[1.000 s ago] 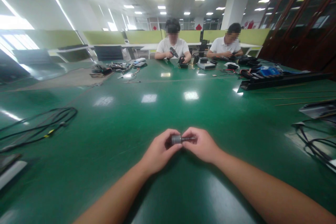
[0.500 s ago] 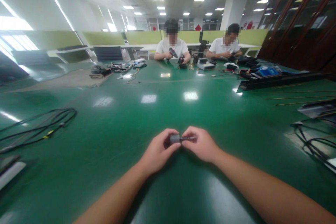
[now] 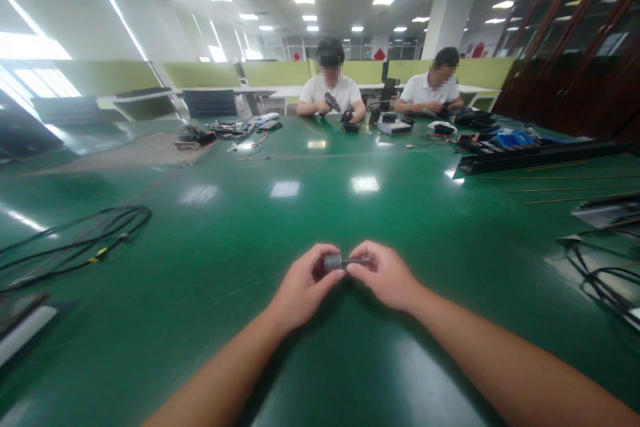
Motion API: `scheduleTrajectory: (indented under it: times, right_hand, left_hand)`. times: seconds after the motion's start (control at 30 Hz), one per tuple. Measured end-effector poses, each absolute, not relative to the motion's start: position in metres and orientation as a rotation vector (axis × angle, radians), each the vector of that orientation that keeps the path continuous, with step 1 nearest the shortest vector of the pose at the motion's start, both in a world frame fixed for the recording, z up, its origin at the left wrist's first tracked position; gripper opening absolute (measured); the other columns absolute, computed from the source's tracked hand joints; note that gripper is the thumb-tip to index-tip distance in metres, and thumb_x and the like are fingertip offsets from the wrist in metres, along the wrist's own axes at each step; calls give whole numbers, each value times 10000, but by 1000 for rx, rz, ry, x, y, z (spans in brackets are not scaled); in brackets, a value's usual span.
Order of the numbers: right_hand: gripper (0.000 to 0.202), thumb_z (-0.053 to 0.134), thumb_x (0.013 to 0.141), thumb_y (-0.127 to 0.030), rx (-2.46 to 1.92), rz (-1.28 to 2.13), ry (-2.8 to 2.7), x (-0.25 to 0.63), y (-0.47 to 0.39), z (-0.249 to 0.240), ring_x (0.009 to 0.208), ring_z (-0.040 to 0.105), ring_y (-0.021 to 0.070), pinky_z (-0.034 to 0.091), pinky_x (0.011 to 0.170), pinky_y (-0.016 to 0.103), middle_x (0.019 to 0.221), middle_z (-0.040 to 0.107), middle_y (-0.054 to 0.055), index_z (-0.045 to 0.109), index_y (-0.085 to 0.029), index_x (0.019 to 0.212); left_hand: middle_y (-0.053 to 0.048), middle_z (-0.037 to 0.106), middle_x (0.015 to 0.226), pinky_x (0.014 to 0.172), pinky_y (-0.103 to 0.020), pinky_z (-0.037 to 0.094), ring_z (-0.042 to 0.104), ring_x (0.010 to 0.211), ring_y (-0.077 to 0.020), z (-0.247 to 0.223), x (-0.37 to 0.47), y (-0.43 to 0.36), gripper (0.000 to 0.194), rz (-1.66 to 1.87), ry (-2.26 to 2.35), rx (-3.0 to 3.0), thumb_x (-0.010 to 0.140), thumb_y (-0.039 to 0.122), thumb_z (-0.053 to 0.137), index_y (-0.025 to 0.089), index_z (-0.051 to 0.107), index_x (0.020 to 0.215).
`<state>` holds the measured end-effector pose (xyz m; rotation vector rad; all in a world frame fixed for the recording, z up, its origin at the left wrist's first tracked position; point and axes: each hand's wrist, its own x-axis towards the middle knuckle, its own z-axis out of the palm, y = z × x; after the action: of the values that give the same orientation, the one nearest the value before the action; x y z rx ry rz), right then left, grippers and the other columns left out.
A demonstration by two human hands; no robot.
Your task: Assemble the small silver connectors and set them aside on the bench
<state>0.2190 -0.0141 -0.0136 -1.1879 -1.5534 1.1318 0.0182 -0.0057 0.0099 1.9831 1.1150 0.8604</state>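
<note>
Between my two hands, just above the green tabletop [image 3: 320, 213], is a short grey metal cylinder [image 3: 333, 262] with a thin dark ridged shaft [image 3: 356, 260] pointing right. Its exact kind is too small to tell. My left hand [image 3: 306, 287] is closed around the cylinder, thumb in front and fingers behind. The thumb and fingers of my right hand [image 3: 385, 275] pinch the shaft, partly covering its far end. The two thumb tips nearly meet where cylinder and shaft join.
Coiled black cables [image 3: 100, 233] lie at left, more cables [image 3: 590, 267] at right. Thin rods [image 3: 565, 189] and a long black rail [image 3: 530, 159] lie at the right rear. Across the table sit two co-workers, one holding a power drill [image 3: 332, 103].
The grip on the cylinder and shaft stays nearly the same; the fingers of my right hand shift slightly over the shaft. The background shifts slightly right and down.
</note>
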Motion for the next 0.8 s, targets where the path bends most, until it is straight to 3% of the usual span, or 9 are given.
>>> scheduleTrajectory:
  times: [0.8]
  right_hand:
    - [116, 565, 908, -297, -1116, 1249, -1464, 220, -12, -17, 498, 532, 99, 392, 487, 214, 706, 611, -41, 547, -198, 966]
  left_hand:
    - [-15, 650, 955, 746, -290, 474, 611, 805, -177, 9, 18, -5, 296, 920, 1176, 1904, 890, 371, 628, 208, 596, 1135]
